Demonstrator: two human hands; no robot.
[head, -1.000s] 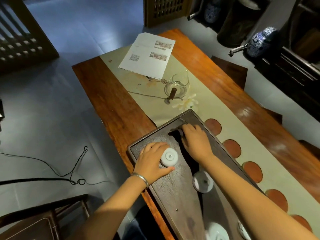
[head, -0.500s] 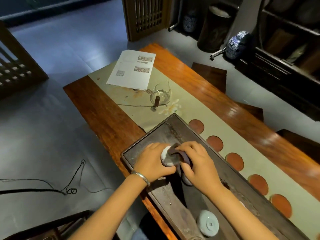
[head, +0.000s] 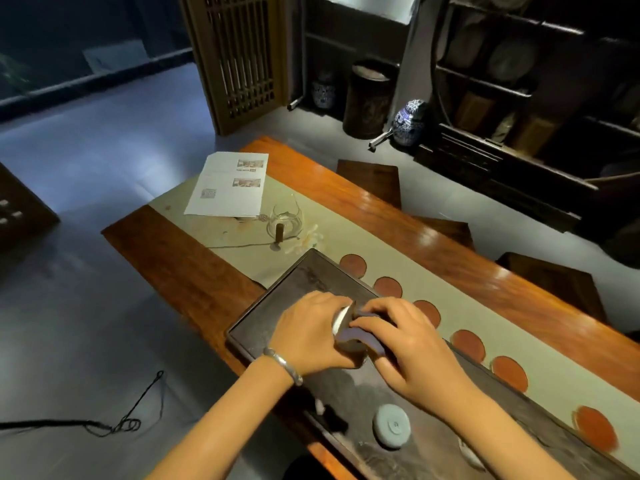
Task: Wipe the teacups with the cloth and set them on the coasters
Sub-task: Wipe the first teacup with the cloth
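My left hand (head: pixel 308 332) grips a white teacup (head: pixel 340 318) over the far end of the dark tea tray (head: pixel 301 278); only a sliver of the cup shows. My right hand (head: pixel 408 344) presses a dark purplish cloth (head: pixel 360 336) against that cup. Another pale teacup (head: pixel 391 426) sits upside down on the tray nearer me, and the edge of one more cup (head: pixel 469 453) peeks out beside my right forearm. A row of several round reddish-brown coasters (head: pixel 388 287) runs along the beige runner to the right of the tray, all bare.
A glass pitcher (head: pixel 285 220) and a printed paper sheet (head: pixel 230 184) lie on the runner beyond the tray. Dark wooden stools (head: pixel 370 180) stand along the table's far side. A black cable (head: pixel 114 424) trails on the floor at left.
My left hand lifted the teacup off the tray and tipped it; my right hand took up the cloth and brought it onto the cup. The camera tilted up.
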